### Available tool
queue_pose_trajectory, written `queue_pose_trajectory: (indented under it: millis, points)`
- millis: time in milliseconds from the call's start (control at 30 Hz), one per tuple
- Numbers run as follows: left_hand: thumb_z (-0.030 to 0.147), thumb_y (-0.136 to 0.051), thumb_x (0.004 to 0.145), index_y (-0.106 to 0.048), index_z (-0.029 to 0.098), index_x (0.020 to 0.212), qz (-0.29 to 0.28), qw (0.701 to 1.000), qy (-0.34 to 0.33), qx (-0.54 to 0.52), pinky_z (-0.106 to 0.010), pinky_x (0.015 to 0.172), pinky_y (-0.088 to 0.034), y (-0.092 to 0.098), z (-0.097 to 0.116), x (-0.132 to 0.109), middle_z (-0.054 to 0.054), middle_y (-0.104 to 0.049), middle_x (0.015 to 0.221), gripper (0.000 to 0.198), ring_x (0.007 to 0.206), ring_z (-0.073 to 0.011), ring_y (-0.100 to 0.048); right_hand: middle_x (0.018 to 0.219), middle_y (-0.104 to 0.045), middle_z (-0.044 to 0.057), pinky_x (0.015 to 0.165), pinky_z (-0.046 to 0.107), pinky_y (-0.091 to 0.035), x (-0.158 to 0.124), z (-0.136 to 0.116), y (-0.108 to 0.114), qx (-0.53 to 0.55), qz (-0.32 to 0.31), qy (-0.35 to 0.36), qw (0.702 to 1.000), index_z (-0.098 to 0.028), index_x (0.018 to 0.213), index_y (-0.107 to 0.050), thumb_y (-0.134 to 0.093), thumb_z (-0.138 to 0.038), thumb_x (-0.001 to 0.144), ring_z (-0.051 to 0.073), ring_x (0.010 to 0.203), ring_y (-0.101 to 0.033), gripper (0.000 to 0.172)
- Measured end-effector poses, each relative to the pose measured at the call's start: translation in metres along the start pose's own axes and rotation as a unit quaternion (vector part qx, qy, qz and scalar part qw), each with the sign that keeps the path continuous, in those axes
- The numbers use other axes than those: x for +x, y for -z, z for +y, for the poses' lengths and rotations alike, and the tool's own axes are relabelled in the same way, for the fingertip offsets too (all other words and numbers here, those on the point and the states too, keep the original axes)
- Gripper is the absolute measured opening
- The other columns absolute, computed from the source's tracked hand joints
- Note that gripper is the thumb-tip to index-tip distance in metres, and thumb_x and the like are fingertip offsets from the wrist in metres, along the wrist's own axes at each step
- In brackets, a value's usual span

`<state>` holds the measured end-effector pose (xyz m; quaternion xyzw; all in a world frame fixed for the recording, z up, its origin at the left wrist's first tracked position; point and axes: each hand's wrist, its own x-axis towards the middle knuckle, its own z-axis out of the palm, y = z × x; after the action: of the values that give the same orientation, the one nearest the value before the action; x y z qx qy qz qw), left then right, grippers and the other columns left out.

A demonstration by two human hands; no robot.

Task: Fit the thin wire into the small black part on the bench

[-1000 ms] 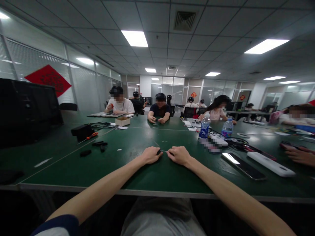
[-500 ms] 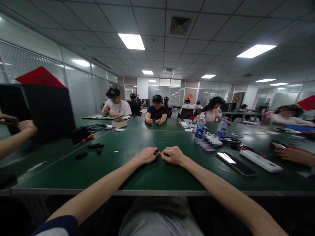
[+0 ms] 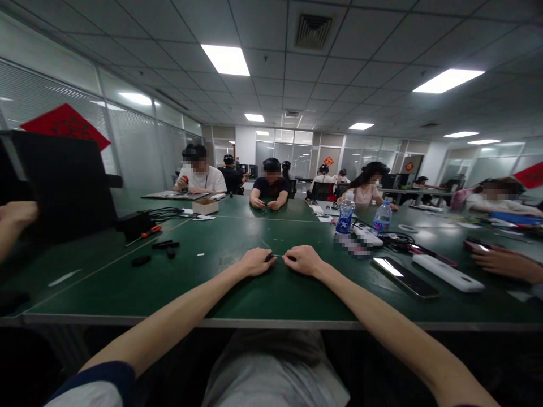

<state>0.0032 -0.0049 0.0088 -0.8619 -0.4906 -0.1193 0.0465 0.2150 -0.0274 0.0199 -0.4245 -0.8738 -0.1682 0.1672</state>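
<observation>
My left hand and my right hand rest on the green table top, close together in front of me. My left fingertips pinch a small black object. A thin pale wire runs from it toward my right fingertips, which seem to hold its far end. The hands hide most of the small object, and the wire is too fine to make out clearly.
A phone and a long white case lie to my right, beyond them tangled black cables and water bottles. An orange-handled screwdriver lies left. Co-workers' hands intrude at the right edge.
The view has swung and levelled, so the table sits lower and the scene has shifted left. My hands keep the same pinch on the small object and wire. A co-worker's forearm has come in at the left edge.
</observation>
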Motion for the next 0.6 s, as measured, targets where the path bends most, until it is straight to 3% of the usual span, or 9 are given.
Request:
queue_pose_trajectory:
  millis: [600]
  points:
    - [0.056, -0.031, 0.087, -0.061, 0.021, 0.093, -0.003, 1.0, -0.009, -0.007, -0.029, 0.071, -0.045, -0.0002, 0.0005, 0.0003, -0.009, -0.067, 0.093, 0.047, 0.086, -0.0223, -0.062, 0.085, -0.069, 0.004, 0.069, 0.022, -0.038, -0.0013, 0.0075, 0.0007, 0.012, -0.001, -0.001, 1.0, -0.024, 0.096, -0.07, -0.04, -0.04, 0.091, 0.014, 0.076, -0.061, 0.035]
